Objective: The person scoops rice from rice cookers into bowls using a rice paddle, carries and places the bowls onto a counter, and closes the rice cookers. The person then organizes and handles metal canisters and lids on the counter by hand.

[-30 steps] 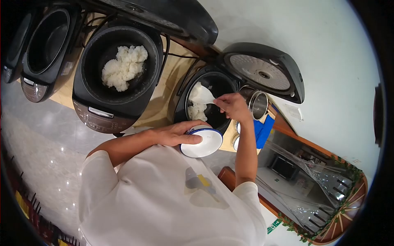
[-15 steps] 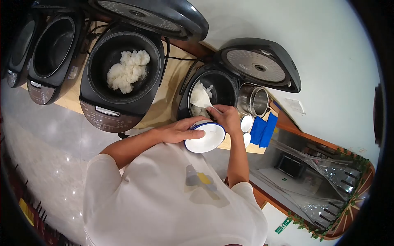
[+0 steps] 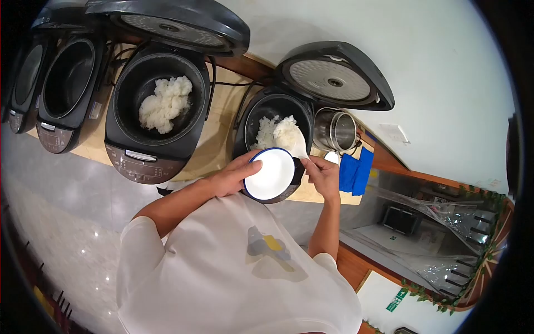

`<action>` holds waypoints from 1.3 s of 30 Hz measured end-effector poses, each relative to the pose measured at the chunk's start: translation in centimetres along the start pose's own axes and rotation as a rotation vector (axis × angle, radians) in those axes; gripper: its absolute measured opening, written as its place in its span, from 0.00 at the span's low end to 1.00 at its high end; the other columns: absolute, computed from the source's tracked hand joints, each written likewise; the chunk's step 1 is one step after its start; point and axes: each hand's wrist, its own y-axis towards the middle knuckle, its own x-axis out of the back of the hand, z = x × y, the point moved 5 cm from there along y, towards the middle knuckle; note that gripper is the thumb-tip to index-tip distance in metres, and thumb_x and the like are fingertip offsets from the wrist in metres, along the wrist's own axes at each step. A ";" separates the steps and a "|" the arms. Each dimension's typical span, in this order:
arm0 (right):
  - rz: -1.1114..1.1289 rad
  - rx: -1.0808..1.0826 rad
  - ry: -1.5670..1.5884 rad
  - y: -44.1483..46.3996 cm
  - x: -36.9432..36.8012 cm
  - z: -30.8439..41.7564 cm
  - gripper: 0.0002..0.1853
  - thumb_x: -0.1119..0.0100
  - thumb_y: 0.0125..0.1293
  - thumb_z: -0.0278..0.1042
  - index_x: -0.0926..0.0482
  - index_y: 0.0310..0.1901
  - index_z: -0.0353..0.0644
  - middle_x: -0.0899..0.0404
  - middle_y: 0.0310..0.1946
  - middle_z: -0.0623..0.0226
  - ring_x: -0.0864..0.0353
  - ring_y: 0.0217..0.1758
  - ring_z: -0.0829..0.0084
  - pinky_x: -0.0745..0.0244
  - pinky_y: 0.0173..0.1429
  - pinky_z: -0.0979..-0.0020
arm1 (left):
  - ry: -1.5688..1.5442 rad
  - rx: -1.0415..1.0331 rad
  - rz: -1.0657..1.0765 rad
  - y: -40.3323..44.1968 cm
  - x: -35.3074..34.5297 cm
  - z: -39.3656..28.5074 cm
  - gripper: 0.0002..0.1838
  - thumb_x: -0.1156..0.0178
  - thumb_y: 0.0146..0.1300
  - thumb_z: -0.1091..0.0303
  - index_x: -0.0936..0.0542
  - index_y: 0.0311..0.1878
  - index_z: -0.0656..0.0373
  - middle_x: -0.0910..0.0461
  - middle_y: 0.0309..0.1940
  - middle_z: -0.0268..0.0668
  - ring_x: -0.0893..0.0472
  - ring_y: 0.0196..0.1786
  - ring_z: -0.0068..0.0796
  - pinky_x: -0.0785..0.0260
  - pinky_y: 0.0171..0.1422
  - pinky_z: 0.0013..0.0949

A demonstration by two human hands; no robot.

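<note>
My left hand (image 3: 236, 173) grips a white bowl with a blue rim (image 3: 270, 174), thumb over the edge, its inside facing up and bare. My right hand (image 3: 322, 173) is closed on the handle of a white rice paddle (image 3: 301, 150). A heap of white rice (image 3: 287, 133) lies on the paddle's blade, above the open right rice cooker (image 3: 253, 117). More rice (image 3: 266, 131) sits inside that cooker, partly hidden behind the bowl and paddle. The bowl is over the cooker's front edge, close beside the paddle.
A larger open cooker (image 3: 147, 161) holding rice stands to the left, with more open cookers (image 3: 57, 136) beyond it. Right of the near cooker are a metal pot (image 3: 335, 131) and blue cloths (image 3: 356, 171). A raised lid (image 3: 334, 78) leans toward the wall.
The paddle has come up out of the cooker with rice on it, beside the bowl. My left hand has tilted the bowl more upright and moved it over the cooker's front. The view has shifted.
</note>
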 end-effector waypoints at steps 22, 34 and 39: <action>-0.358 0.885 -0.807 -7.5 2.4 9.5 0.16 0.18 0.52 0.33 0.13 0.40 0.38 0.27 0.18 0.69 0.29 0.19 0.70 0.37 0.24 0.67 | -0.164 0.007 -0.218 0.5 -1.1 -1.2 0.37 0.60 0.80 0.37 0.40 0.79 0.56 0.32 0.75 0.41 0.31 0.76 0.37 0.35 0.79 0.50; -0.141 0.672 -0.501 -7.0 0.6 8.1 0.13 0.19 0.54 0.30 0.11 0.41 0.38 0.24 0.17 0.65 0.29 0.17 0.74 0.37 0.23 0.71 | -0.095 0.027 -0.190 0.7 -0.6 -0.9 0.38 0.59 0.79 0.35 0.41 0.80 0.53 0.34 0.76 0.39 0.32 0.77 0.36 0.36 0.80 0.47; -0.263 0.540 -0.373 -6.8 2.2 7.3 0.12 0.21 0.57 0.28 0.10 0.42 0.36 0.20 0.20 0.64 0.27 0.19 0.78 0.36 0.24 0.72 | -0.115 0.048 -0.195 0.7 -0.6 -1.0 0.38 0.59 0.79 0.36 0.41 0.80 0.53 0.34 0.77 0.39 0.32 0.77 0.35 0.36 0.80 0.47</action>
